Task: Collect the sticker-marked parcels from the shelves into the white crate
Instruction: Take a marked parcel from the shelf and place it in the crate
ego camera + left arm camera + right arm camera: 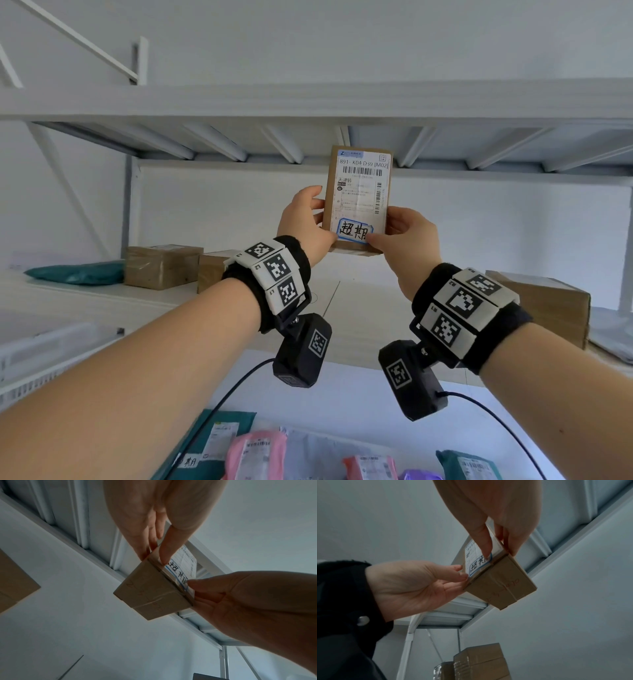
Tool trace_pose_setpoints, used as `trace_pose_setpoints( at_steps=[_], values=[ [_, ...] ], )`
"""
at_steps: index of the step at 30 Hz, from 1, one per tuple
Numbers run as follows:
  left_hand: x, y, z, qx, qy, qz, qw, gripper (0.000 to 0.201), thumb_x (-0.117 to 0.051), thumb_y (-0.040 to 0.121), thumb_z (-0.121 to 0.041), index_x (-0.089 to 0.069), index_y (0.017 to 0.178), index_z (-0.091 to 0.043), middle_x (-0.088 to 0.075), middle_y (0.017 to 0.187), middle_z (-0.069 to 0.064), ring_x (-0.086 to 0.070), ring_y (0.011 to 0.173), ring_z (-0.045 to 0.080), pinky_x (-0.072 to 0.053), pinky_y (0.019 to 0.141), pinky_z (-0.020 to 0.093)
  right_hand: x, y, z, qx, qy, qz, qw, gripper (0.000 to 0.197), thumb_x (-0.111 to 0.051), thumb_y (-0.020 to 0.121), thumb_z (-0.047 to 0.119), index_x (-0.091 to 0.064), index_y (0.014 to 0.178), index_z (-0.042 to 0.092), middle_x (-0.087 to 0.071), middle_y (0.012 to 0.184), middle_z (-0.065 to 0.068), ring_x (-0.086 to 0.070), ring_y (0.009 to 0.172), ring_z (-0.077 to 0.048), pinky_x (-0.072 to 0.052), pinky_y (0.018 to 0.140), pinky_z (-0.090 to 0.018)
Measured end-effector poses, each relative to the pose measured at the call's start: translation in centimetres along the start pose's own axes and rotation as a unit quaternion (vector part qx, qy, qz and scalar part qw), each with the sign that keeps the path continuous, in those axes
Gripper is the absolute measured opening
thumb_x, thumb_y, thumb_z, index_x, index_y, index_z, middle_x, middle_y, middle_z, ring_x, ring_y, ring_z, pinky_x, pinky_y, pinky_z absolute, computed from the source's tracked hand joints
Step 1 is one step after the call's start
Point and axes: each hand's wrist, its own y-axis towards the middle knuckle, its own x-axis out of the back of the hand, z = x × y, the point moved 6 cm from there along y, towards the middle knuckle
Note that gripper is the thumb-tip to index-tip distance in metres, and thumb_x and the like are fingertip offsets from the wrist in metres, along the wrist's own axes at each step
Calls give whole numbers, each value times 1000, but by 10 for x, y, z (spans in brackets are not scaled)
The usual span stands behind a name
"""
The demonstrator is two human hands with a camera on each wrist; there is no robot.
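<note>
I hold a small brown cardboard parcel (359, 192) upright in front of the shelf, in both hands. A white shipping label covers its face, and a blue-bordered handwritten sticker (354, 231) sits at the bottom. My left hand (318, 219) pinches the lower left edge, thumb on the front. My right hand (387, 229) pinches the lower right edge, its thumb touching the sticker. The left wrist view shows the left hand (153, 558) on the parcel (154, 592). In the right wrist view the right hand (500, 553) holds the same parcel (501, 585). A blurred white crate (37, 356) shows at the lower left.
On the shelf board (342, 329) lie a teal mailer (78, 272), two brown boxes (161, 265) at the left and a larger brown box (548, 305) at the right. The upper shelf (308, 102) runs overhead. Pink, teal and purple mailers (257, 455) lie on the level below.
</note>
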Motion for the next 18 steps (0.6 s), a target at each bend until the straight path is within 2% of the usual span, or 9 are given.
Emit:
trace_pose_setpoints(
  at_steps=[3, 6, 10, 12, 15, 16, 18],
  values=[
    [20, -9, -4, -40, 25, -20, 999, 65, -64, 77, 11, -45, 135, -12, -54, 132, 7, -56, 119, 22, -50, 83, 20, -18, -8, 5, 20, 38, 5, 999, 43, -66, 80, -3, -58, 120, 11, -68, 112, -3, -66, 99, -17, -57, 86, -35],
    [45, -19, -4, -58, 54, -38, 996, 67, -62, 77, 13, -46, 136, -15, -56, 131, 6, -56, 118, 18, -52, 85, 20, -42, -19, 7, 23, 82, 21, 996, 42, -66, 80, -3, -58, 119, 11, -68, 112, -3, -66, 100, -16, -56, 87, -35],
    [88, -36, 3, -39, 94, -81, 991, 73, -61, 78, 13, -39, 141, -18, -51, 136, 6, -53, 122, 17, -53, 93, 29, -85, -36, 11, 27, 129, 71, 989, 43, -65, 81, -3, -57, 121, 9, -67, 115, -4, -65, 103, -15, -56, 88, -32],
    [112, -48, 6, -26, 113, -110, 987, 73, -60, 79, 13, -40, 141, -18, -52, 135, 4, -53, 121, 15, -53, 92, 28, -110, -47, 16, 28, 153, 109, 982, 43, -65, 81, -4, -58, 121, 9, -67, 116, -4, -65, 103, -15, -56, 87, -32],
    [151, -66, 12, 4, 134, -147, 980, 73, -60, 79, 14, -39, 141, -19, -54, 134, 0, -54, 119, 10, -51, 89, 20, -147, -67, 22, 18, 189, 152, 970, 44, -66, 81, -3, -57, 122, 9, -67, 115, -4, -66, 102, -15, -56, 86, -36],
    [166, -73, 14, 14, 145, -159, 977, 73, -60, 79, 14, -39, 142, -18, -53, 135, -1, -53, 119, 9, -51, 91, 20, -162, -75, 24, 14, 201, 169, 965, 44, -66, 80, -3, -58, 121, 9, -67, 115, -4, -66, 102, -14, -56, 87, -36],
    [194, -86, 19, 31, 167, -183, 968, 74, -60, 78, 15, -39, 142, -16, -53, 136, 1, -54, 122, 11, -51, 95, 27, -189, -94, 28, 3, 228, 197, 954, 43, -66, 79, -4, -59, 120, 9, -68, 114, -4, -66, 101, -14, -56, 88, -36]
  ],
)
